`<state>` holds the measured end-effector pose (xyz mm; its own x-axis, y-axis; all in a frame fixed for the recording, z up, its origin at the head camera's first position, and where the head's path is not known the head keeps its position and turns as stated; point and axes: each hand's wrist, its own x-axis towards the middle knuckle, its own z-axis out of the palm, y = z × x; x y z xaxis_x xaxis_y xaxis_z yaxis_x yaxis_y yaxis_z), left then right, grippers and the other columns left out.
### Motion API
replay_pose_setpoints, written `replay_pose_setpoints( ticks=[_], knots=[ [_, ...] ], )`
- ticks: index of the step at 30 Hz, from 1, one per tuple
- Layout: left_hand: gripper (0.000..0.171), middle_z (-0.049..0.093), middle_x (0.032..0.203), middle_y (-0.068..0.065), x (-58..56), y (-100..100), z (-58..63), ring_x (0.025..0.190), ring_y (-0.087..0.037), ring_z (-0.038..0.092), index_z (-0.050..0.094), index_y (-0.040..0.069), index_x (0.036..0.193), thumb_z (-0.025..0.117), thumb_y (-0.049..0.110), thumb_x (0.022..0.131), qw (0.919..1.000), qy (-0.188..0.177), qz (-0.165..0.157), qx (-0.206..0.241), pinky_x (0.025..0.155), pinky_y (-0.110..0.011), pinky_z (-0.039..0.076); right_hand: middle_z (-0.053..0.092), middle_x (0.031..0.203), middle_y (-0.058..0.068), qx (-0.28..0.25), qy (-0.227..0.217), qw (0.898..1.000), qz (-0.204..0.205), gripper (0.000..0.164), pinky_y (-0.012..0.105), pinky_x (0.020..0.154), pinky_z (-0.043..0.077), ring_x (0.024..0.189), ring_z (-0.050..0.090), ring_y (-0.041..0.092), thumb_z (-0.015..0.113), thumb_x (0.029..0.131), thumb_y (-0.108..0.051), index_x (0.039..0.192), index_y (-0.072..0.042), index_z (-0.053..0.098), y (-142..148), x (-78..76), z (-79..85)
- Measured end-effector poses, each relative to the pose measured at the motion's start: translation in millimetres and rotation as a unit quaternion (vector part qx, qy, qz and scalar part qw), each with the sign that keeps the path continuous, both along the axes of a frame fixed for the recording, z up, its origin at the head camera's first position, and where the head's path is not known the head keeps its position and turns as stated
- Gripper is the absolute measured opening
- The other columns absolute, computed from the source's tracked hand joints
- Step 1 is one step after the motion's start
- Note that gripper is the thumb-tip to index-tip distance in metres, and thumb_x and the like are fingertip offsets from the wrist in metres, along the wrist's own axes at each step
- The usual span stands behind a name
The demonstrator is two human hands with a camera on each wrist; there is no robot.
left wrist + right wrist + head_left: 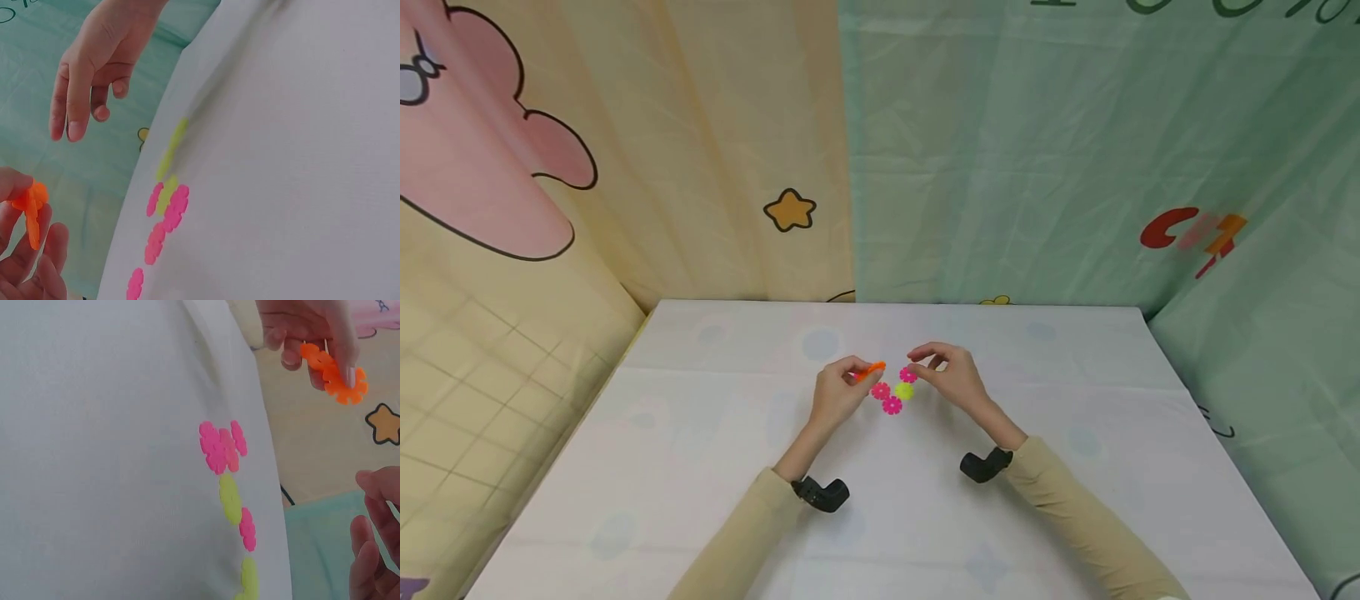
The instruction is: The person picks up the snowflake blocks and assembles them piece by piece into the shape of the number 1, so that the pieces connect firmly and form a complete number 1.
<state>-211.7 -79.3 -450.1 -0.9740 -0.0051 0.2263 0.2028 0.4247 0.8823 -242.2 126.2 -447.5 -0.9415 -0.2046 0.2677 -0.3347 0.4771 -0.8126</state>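
Observation:
My left hand (838, 390) pinches two orange snowflake discs (345, 384) between thumb and fingers, raised over the table. The discs stand joined at an angle to each other, one edge-on in the left wrist view. Opposite it, my right hand (953, 375) hovers with thumb and fingers apart and nothing between them. Below and between the hands lie loose pink snowflake discs (892, 406) and a yellow-green disc (905, 391). Another yellow-green disc (172, 150) shows nearer the right hand in the left wrist view.
A white patterned cloth covers the table (737, 467). Behind its far edge hangs a curtain (970, 167), beige on the left and green on the right. Both wrists wear a black camera mount (823, 494).

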Motion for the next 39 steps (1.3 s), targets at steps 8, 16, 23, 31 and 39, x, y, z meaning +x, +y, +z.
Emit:
replay_pose_setpoints(
  ticks=[8,16,23,31,39],
  knots=[
    [0.016,0.069,0.090,-0.011,1.4,-7.8,-9.3,0.055,-0.010,0.054,0.071,0.006,0.094,0.075,0.017,0.084,0.9996,-0.018,0.014,0.017,0.047,-0.019,0.041,0.072,0.104,0.006,0.047,-0.023,0.998,-0.029,0.023,0.022,0.065,0.048,0.078,0.058,0.019,0.075,0.083,-0.016,0.105,-0.010,0.071,18.0,-7.7,-5.8],
    [0.018,0.070,0.091,-0.010,2.2,-11.8,-12.7,0.057,-0.014,0.057,0.071,0.007,0.097,0.076,0.018,0.083,0.9994,-0.024,0.008,0.022,0.047,-0.019,0.041,0.070,0.107,0.009,0.087,-0.050,0.994,-0.045,0.028,0.024,0.065,0.046,0.079,0.057,0.021,0.075,0.083,-0.018,0.109,-0.009,0.069,34.3,-12.2,-13.0],
    [0.021,0.071,0.093,-0.010,4.1,-11.6,-16.9,0.058,-0.016,0.058,0.071,0.007,0.098,0.077,0.019,0.081,0.9990,-0.040,-0.001,0.021,0.049,-0.019,0.041,0.069,0.109,0.012,0.120,-0.096,0.987,-0.048,0.032,0.026,0.068,0.047,0.082,0.058,0.020,0.076,0.082,-0.018,0.111,-0.008,0.068,46.5,-14.2,-25.4],
    [0.024,0.071,0.093,-0.011,3.5,-7.4,-19.7,0.060,-0.024,0.061,0.072,0.006,0.098,0.078,0.020,0.080,0.9989,-0.033,-0.010,0.032,0.049,-0.018,0.041,0.070,0.106,0.011,0.131,-0.121,0.983,-0.044,0.033,0.030,0.072,0.047,0.084,0.061,0.021,0.077,0.080,-0.018,0.110,-0.008,0.069,55.7,-15.7,-29.6],
    [0.022,0.072,0.093,-0.010,1.6,-4.0,-18.4,0.065,-0.030,0.064,0.071,0.007,0.099,0.076,0.020,0.082,0.9985,-0.043,-0.011,0.032,0.048,-0.019,0.041,0.071,0.104,0.010,0.145,-0.134,0.979,-0.046,0.031,0.028,0.070,0.047,0.081,0.059,0.018,0.077,0.080,-0.018,0.108,-0.007,0.070,56.8,-16.2,-31.7]
  ],
)
